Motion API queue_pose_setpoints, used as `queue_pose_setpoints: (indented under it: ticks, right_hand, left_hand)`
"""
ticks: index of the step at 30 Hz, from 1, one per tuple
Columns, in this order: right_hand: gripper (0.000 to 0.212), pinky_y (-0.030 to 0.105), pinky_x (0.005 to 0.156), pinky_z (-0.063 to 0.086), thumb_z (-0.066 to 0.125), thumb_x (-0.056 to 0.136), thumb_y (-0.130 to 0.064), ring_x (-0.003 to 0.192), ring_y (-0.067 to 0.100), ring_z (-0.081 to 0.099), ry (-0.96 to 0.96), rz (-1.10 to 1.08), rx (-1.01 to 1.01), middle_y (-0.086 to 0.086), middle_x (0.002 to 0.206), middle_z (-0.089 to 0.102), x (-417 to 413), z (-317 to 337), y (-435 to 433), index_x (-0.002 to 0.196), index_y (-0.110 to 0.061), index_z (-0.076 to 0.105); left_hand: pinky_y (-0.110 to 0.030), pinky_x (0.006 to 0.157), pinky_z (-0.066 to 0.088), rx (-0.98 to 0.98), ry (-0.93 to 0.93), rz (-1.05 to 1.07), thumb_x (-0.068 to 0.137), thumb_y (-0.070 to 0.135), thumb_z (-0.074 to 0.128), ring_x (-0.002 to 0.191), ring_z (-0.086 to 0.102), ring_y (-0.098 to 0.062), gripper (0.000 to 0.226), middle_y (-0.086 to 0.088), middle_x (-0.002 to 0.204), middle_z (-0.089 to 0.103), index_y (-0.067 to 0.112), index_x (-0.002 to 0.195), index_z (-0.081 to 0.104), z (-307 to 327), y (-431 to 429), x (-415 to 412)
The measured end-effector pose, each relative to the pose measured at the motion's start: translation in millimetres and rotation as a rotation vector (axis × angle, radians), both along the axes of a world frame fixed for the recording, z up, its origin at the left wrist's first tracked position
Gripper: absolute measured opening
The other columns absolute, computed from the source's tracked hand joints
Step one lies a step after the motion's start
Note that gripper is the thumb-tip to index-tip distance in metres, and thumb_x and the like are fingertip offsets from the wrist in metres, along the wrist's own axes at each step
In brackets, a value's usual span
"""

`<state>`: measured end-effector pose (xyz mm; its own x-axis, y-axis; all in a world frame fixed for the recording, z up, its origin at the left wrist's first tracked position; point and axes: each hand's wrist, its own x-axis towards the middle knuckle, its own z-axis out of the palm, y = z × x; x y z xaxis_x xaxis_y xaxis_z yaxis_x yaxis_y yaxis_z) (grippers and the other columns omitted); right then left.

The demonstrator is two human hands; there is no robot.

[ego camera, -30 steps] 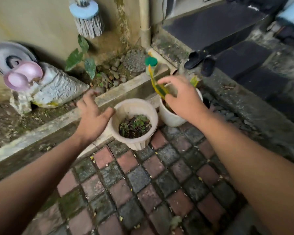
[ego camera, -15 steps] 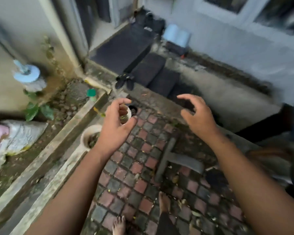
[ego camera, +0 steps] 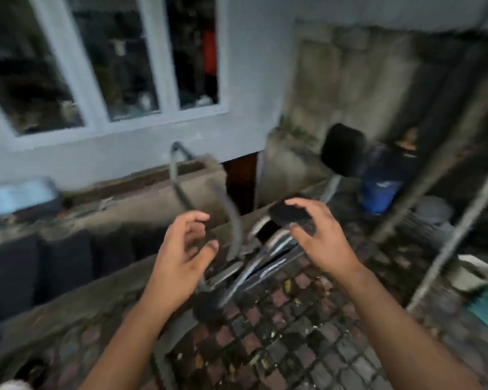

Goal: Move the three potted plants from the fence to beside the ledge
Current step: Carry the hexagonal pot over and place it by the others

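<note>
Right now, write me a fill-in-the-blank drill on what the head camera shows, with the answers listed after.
1. Both the left hand and the right hand are open and hold ____.
2. The ground under the arms is paved with red and grey ____.
3. The big container by the far wall, right of the black chair back, is coloured ____.
4. The white-framed window is set in the wall at the upper ____ of the view.

Answers: nothing; bricks; blue; left

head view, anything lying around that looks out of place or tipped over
A bicycle seems to lie tipped on the brick paving beside the concrete ledge, under both empty hands. Motion blur hides whether it is damaged.
</note>
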<state>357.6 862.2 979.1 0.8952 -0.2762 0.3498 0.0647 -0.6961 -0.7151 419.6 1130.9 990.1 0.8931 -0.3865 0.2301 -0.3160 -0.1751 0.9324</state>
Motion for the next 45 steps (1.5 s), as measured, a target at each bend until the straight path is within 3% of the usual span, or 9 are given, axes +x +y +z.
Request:
queue_pose_setpoints:
  ticks: [4, 8, 15, 19, 23, 27, 31, 38, 45]
  right_hand:
    - [0.048, 0.027, 0.115, 0.038, 0.070, 0.091, -0.013, 0.127, 0.013, 0.054, -0.035, -0.233, 0.042, 0.000, 0.132, 0.060, -66.2, -5.2, -125.0, 0.128, -0.040, 0.057]
    - [0.048, 0.015, 0.104, 0.041, 0.065, 0.087, -0.022, 0.113, -0.009, 0.055, -0.032, -0.438, 0.087, -0.004, 0.127, 0.057, -133.6, -10.0, -241.4, 0.126, -0.048, 0.055]
    - [0.046, 0.037, 0.106, 0.044, 0.058, 0.086, -0.038, 0.120, 0.007, 0.051, 0.054, -0.721, 0.146, -0.028, 0.131, 0.053, -238.7, -20.9, -387.5, 0.126, -0.061, 0.049]
    - [0.047, 0.045, 0.108, 0.045, 0.055, 0.081, -0.046, 0.126, 0.020, 0.053, 0.081, -0.812, 0.161, -0.004, 0.133, 0.059, -275.2, -30.7, -457.5, 0.128, -0.042, 0.053]
    - [0.051, 0.037, 0.104, 0.046, 0.058, 0.079, -0.040, 0.124, 0.018, 0.052, 0.099, -0.926, 0.160, -0.017, 0.120, 0.052, -298.1, -44.0, -535.3, 0.130, -0.038, 0.053]
    - [0.055, 0.003, 0.086, 0.037, 0.073, 0.091, -0.021, 0.118, 0.011, 0.051, 0.212, -1.004, 0.145, 0.007, 0.133, 0.056, -330.9, -61.5, -623.7, 0.142, -0.026, 0.053]
    - [0.055, 0.024, 0.094, 0.041, 0.074, 0.091, -0.016, 0.130, 0.024, 0.048, 0.211, -1.136, 0.142, 0.002, 0.132, 0.053, -378.1, -60.6, -693.0, 0.139, -0.032, 0.051]
    - [0.067, 0.045, 0.114, 0.039, 0.073, 0.092, -0.027, 0.142, 0.030, 0.044, 0.279, -1.262, 0.136, 0.011, 0.152, 0.047, -464.0, -70.5, -819.7, 0.151, -0.027, 0.043]
    - [0.092, 0.046, 0.122, 0.034, 0.074, 0.085, -0.053, 0.151, 0.032, 0.032, 0.336, -1.125, 0.244, 0.015, 0.164, 0.032, -519.6, -119.0, -1000.9, 0.161, -0.030, 0.026]
  left_hand:
    - [-0.005, 0.084, 0.049, -0.007, -0.039, -0.204, 0.095, 0.002, 0.071, 0.113, 0.063, 0.004, 0.048, 0.001, 0.121, 0.059, 0.042, 0.115, 0.054, 8.2, -141.6, -5.4]
    - [-0.017, 0.088, 0.049, -0.065, -0.010, -0.384, 0.095, -0.002, 0.070, 0.101, 0.063, 0.018, 0.054, 0.007, 0.117, 0.057, 0.043, 0.118, 0.049, 10.7, -288.8, -19.2]
    - [-0.019, 0.092, 0.050, -0.066, 0.054, -0.674, 0.096, -0.001, 0.070, 0.114, 0.063, 0.000, 0.056, 0.008, 0.120, 0.055, 0.041, 0.126, 0.048, 3.6, -499.2, -70.6]
    - [-0.022, 0.091, 0.049, -0.075, 0.069, -0.797, 0.094, -0.005, 0.071, 0.112, 0.064, -0.004, 0.062, 0.006, 0.118, 0.055, 0.045, 0.121, 0.048, -12.4, -599.4, -96.6]
    - [-0.018, 0.090, 0.052, -0.077, 0.052, -0.884, 0.079, 0.032, 0.079, 0.108, 0.068, 0.002, 0.058, 0.006, 0.120, 0.056, 0.068, 0.114, 0.050, -25.9, -701.7, -106.4]
    - [-0.016, 0.089, 0.052, -0.075, 0.021, -0.954, 0.075, 0.056, 0.069, 0.117, 0.065, -0.005, 0.050, 0.002, 0.125, 0.054, 0.073, 0.116, 0.046, -39.7, -814.4, -110.0]
    - [-0.008, 0.089, 0.047, -0.018, 0.003, -1.058, 0.081, 0.050, 0.069, 0.122, 0.060, -0.004, 0.060, 0.001, 0.129, 0.052, 0.044, 0.134, 0.041, -38.9, -931.1, -142.7]
    - [-0.040, 0.107, 0.042, 0.097, -0.063, -1.097, 0.099, 0.023, 0.070, 0.133, 0.047, -0.020, 0.068, -0.017, 0.154, 0.040, 0.029, 0.155, 0.033, -49.3, -1093.8, -217.0]
    - [-0.050, 0.117, 0.032, 0.202, -0.089, -0.875, 0.096, 0.039, 0.068, 0.149, 0.035, -0.028, 0.077, -0.012, 0.165, 0.031, 0.035, 0.159, 0.026, -117.8, -1220.7, -266.3]
